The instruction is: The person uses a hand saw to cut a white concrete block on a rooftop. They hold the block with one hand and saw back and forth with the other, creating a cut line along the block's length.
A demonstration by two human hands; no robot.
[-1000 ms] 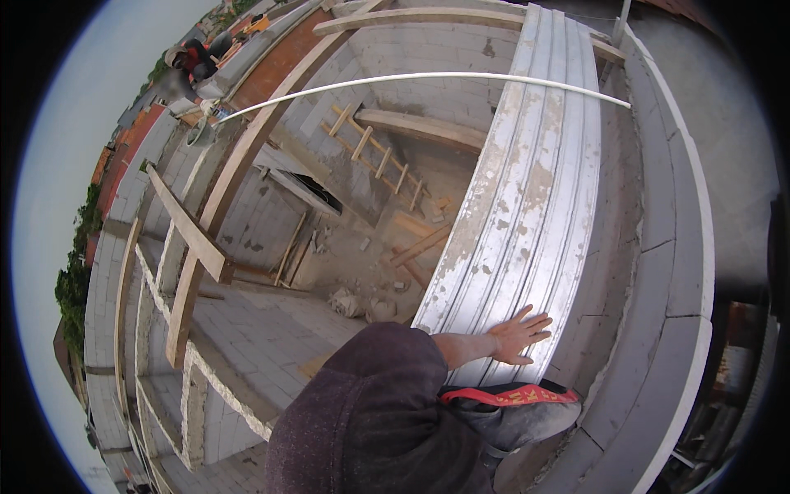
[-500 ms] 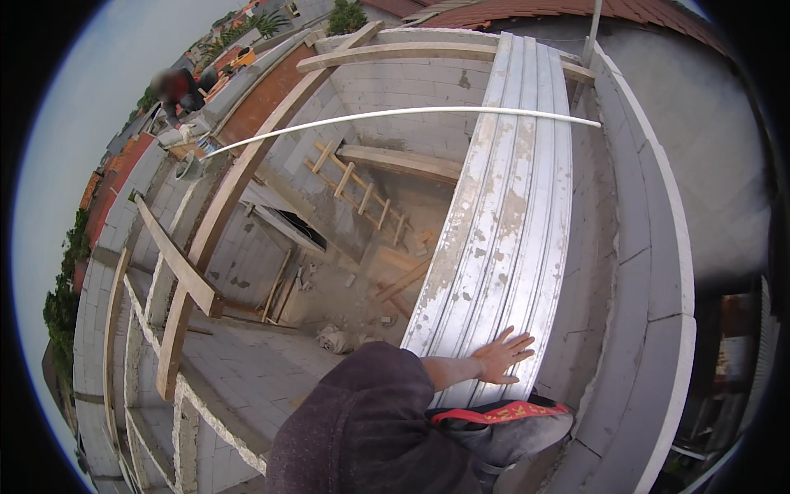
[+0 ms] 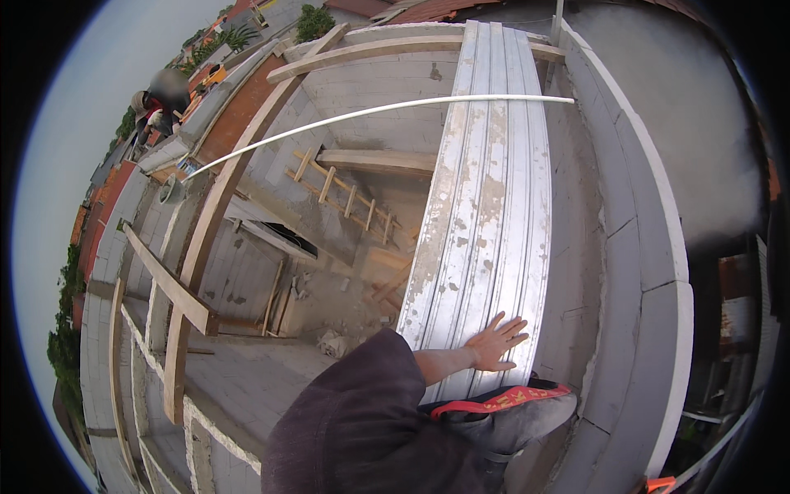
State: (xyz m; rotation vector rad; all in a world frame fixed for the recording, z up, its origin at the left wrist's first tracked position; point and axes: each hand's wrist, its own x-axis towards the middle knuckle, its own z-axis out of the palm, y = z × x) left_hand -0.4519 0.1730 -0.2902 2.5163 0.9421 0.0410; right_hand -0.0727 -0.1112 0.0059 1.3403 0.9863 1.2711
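My left hand (image 3: pixel 495 343) lies flat, palm down, on a long ribbed metal sheet (image 3: pixel 485 247), fingers spread and holding nothing. Its forearm comes out of a dark sleeve (image 3: pixel 354 412) that fills the lower middle. Just below the hand is a dark shoe (image 3: pixel 527 420) with a red stripe, on or close to the sheet's near end. The silvery sheet has flaking patches of dried cement and runs away from me to a wooden beam (image 3: pixel 395 51) at the far wall. A thin white pipe (image 3: pixel 346 119) crosses over its far part. My right hand is out of sight.
A block wall (image 3: pixel 638 214) rises along the right. Left of the sheet is a deep room with a wooden ladder (image 3: pixel 350 198) and debris below. A long timber (image 3: pixel 222 214) spans the left side. Far left, a person (image 3: pixel 160 107) crouches. An orange object (image 3: pixel 660 483) shows at lower right.
The view has shifted, moving the far structures left and upward. My left hand stays flat on the sheet. The far person has changed posture, and the orange object has come into sight.
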